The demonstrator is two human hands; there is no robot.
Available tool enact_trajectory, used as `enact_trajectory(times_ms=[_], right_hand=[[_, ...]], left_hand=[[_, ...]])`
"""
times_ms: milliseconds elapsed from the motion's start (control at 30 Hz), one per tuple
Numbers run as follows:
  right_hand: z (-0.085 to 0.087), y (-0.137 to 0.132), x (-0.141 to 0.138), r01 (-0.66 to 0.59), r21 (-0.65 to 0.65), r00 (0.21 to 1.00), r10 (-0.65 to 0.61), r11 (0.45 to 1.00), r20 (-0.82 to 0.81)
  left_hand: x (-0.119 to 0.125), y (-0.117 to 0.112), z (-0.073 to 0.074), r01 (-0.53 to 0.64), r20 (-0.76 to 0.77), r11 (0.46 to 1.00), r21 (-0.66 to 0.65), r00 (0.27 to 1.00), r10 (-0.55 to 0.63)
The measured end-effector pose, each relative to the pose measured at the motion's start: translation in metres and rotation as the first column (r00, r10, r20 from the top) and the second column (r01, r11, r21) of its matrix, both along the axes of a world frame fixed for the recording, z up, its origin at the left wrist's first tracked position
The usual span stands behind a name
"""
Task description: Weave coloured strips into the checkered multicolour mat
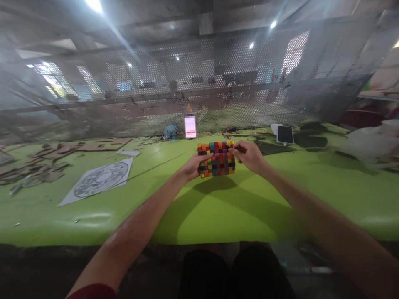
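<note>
A small rectangular woven piece [217, 160] of many-coloured strips, in a checkered pattern, is held up over the green tabletop, its shadow falling below it. My left hand [191, 167] grips its left edge, the thumb laid across the front and the other fingers hidden behind. At the upper right corner, my right hand [247, 155] is closed, with thumb and forefinger pinched at the edge. Whether a loose strip end is between those fingertips is too small to tell.
Brown cut scraps [46, 166] lie at the left, near a sheet with a round printed pattern [102, 177]. A lit screen [190, 126] stands at the back before a perforated metal panel [149, 95]. To the right are a phone [285, 135] and a whitish plastic bag [372, 143].
</note>
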State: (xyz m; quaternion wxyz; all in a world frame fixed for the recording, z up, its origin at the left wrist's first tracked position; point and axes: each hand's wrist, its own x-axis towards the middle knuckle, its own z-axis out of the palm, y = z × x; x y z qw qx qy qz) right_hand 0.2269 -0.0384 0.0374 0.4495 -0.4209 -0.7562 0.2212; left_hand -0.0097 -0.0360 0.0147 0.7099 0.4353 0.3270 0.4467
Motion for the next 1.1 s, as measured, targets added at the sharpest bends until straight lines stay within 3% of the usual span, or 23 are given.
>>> enact_trajectory(times_ms=[267, 667, 933, 1100], right_hand=[[0.010, -0.005, 0.003, 0.089, -0.035, 0.995, -0.087, 0.995, 0.057], [0.014, -0.009, 0.001, 0.057, -0.051, 0.996, -0.053, 0.997, 0.074], [0.010, -0.009, -0.002, 0.055, -0.011, 0.994, -0.054, 0.998, 0.093], [0.008, -0.011, -0.006, 0.111, 0.007, 0.983, -0.111, 0.994, 0.148]], left_hand=[[0.000, -0.005, 0.004, -0.007, -0.011, 0.995, 0.098, 1.000, 0.008], [-0.005, -0.002, 0.001, -0.002, -0.080, 0.988, 0.157, 0.997, 0.015], [-0.002, -0.010, 0.010, 0.051, -0.117, 0.976, 0.212, 0.993, -0.026], [0.001, -0.011, 0.008, 0.073, -0.134, 0.978, 0.195, 0.990, -0.047]])
